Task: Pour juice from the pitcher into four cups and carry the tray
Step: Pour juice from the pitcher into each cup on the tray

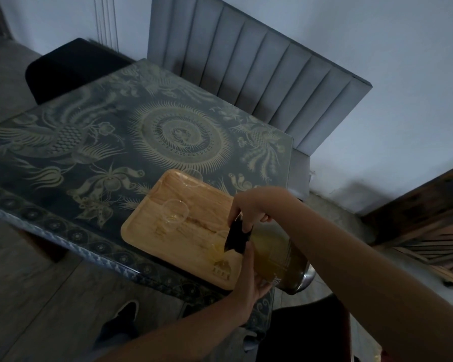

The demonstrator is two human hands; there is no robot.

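Wooden tray [152, 220] on the near corner of the patterned desk [63, 142]. Pitcher [275, 252] of yellow juice tipped over the tray's near right end, dark spout down at a clear cup [217, 246]. Right hand [249, 207] wrapped tight on the pitcher's top. Left hand [254, 278] cupped under its side. Two more clear cups [175, 214] [194, 177] farther along the tray.

The room is dim. A dark table [115, 142] has pale pictures of flowers, feathers and a big round sun shape on its top. Behind it stands a grey padded seat back [259, 82] with long soft strips. A black chair [68, 66] sits at the far left end. The wall [377, 48] is plain and pale. The floor [24, 296] is grey.
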